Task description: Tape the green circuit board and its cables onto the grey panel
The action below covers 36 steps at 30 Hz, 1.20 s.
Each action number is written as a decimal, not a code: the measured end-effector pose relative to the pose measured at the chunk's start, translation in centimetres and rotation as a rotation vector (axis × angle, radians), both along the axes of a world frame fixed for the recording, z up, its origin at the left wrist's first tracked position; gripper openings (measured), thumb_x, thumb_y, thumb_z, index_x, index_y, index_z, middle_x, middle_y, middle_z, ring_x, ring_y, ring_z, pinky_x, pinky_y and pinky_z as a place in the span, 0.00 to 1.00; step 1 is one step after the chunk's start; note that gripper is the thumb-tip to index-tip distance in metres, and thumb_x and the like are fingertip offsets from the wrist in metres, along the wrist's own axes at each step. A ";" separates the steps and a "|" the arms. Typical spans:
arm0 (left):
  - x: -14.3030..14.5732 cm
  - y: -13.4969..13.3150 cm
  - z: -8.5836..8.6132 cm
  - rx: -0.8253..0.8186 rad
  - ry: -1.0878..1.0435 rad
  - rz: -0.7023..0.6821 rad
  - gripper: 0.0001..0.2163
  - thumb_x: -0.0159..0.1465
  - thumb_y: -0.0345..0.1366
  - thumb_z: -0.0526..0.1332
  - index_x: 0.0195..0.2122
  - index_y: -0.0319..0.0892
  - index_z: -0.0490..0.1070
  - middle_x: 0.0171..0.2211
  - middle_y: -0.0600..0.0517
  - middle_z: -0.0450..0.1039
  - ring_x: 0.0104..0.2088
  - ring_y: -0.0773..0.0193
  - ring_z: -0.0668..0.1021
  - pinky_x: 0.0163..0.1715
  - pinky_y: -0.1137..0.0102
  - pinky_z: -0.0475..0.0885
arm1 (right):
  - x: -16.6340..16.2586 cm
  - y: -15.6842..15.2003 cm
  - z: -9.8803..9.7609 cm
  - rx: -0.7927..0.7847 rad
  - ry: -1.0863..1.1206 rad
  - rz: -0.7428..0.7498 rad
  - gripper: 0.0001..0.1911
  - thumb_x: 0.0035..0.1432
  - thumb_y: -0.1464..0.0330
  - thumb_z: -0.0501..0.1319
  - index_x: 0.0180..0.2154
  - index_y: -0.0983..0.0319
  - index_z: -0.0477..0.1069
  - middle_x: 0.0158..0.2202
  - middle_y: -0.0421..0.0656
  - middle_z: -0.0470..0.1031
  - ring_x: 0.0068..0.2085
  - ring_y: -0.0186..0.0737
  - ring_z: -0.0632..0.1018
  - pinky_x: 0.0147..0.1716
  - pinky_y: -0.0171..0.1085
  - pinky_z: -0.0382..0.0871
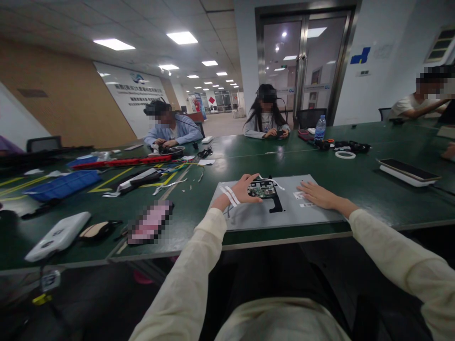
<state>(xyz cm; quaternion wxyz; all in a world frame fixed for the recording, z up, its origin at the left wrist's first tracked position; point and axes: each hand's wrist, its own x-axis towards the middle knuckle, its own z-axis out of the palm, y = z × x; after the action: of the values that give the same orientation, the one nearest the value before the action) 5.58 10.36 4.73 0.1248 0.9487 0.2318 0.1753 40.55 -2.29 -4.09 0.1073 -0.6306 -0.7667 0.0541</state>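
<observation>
A flat grey panel (295,215) lies on the green table in front of me. On its left half sits a small circuit board (263,188) with a black frame and a white ribbon cable at its far edge. My left hand (242,189) grips the board's left side, thumb along the near edge and fingers over the far edge. White straps cross that wrist. My right hand (318,194) rests on the panel's right part, fingers stretched out, beside white labels (307,205). A black L-shaped piece (276,206) shows just below the board.
On the left lie a blue tray (64,185), a white device (59,236), a computer mouse (96,230) and a pixelated pink item (150,222). A phone on a white box (408,171), a tape ring (345,155) and a bottle (320,129) stand right. Several co-workers sit around.
</observation>
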 end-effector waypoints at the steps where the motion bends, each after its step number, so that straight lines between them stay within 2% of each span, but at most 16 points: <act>1: 0.2 0.1 -0.4 -0.010 0.000 0.002 0.49 0.44 0.57 0.67 0.63 0.43 0.51 0.54 0.41 0.58 0.55 0.47 0.67 0.56 0.53 0.61 | -0.1 0.0 0.1 0.013 -0.003 0.023 0.30 0.66 0.54 0.41 0.65 0.56 0.51 0.68 0.41 0.45 0.67 0.47 0.49 0.64 0.48 0.43; 7: 0.9 0.5 -2.6 -0.044 0.018 0.017 0.49 0.45 0.58 0.67 0.64 0.41 0.49 0.55 0.40 0.57 0.57 0.47 0.65 0.57 0.53 0.60 | -0.8 0.1 0.6 0.012 -0.005 0.034 0.29 0.66 0.55 0.41 0.65 0.54 0.50 0.68 0.40 0.45 0.67 0.46 0.49 0.64 0.48 0.43; 12: 0.7 0.9 -4.3 -0.077 0.040 0.043 0.49 0.45 0.58 0.67 0.64 0.42 0.50 0.56 0.40 0.56 0.58 0.46 0.64 0.58 0.53 0.59 | -0.3 0.8 -0.3 0.043 -0.013 0.067 0.31 0.66 0.53 0.39 0.65 0.56 0.50 0.68 0.41 0.44 0.67 0.47 0.48 0.64 0.48 0.42; 15: 0.6 1.1 -4.8 -0.096 0.039 0.059 0.49 0.46 0.58 0.66 0.64 0.41 0.49 0.57 0.39 0.55 0.58 0.47 0.64 0.59 0.55 0.58 | 0.1 1.3 -1.0 0.061 0.005 0.086 0.32 0.65 0.51 0.39 0.65 0.55 0.50 0.67 0.40 0.45 0.66 0.49 0.49 0.64 0.49 0.43; 19: 0.5 1.1 -5.0 -0.112 0.053 0.065 0.51 0.46 0.59 0.65 0.65 0.42 0.45 0.62 0.38 0.51 0.61 0.46 0.60 0.60 0.55 0.57 | 0.4 1.6 -1.4 0.087 0.012 0.093 0.31 0.65 0.50 0.39 0.65 0.53 0.51 0.67 0.38 0.45 0.66 0.49 0.49 0.64 0.51 0.44; 24: 0.4 0.8 -4.6 -0.093 0.102 0.130 0.53 0.48 0.60 0.64 0.67 0.41 0.39 0.66 0.36 0.40 0.65 0.45 0.51 0.60 0.54 0.55 | 0.4 1.4 -1.3 0.095 0.011 0.089 0.31 0.65 0.50 0.40 0.65 0.53 0.51 0.67 0.39 0.45 0.66 0.49 0.49 0.64 0.50 0.45; 27: -0.5 0.5 -3.6 -0.072 0.160 0.161 0.52 0.50 0.60 0.62 0.67 0.40 0.36 0.67 0.35 0.37 0.66 0.45 0.48 0.60 0.54 0.55 | 0.3 1.3 -1.2 0.098 0.012 0.085 0.31 0.65 0.50 0.40 0.65 0.53 0.51 0.67 0.39 0.45 0.66 0.49 0.50 0.64 0.50 0.45; 31: -3.4 0.0 -1.9 -0.067 0.269 0.182 0.50 0.52 0.59 0.60 0.66 0.40 0.35 0.66 0.36 0.42 0.65 0.48 0.52 0.59 0.58 0.56 | 0.3 1.4 -1.3 0.106 0.011 0.087 0.31 0.65 0.51 0.40 0.65 0.53 0.51 0.67 0.41 0.46 0.66 0.50 0.50 0.63 0.52 0.45; 36: -7.9 -1.6 0.0 -0.066 0.394 0.203 0.45 0.53 0.55 0.60 0.66 0.40 0.42 0.62 0.38 0.54 0.60 0.50 0.63 0.56 0.62 0.61 | 0.3 1.5 -1.4 0.115 0.009 0.091 0.30 0.65 0.51 0.41 0.65 0.53 0.52 0.67 0.40 0.47 0.66 0.50 0.51 0.64 0.51 0.46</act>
<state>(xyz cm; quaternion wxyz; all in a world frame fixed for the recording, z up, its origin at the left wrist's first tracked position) -2.35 8.76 4.72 0.0900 0.9318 0.3515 -0.0096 40.83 -0.80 -5.49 0.1443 -0.5875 -0.7960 0.0178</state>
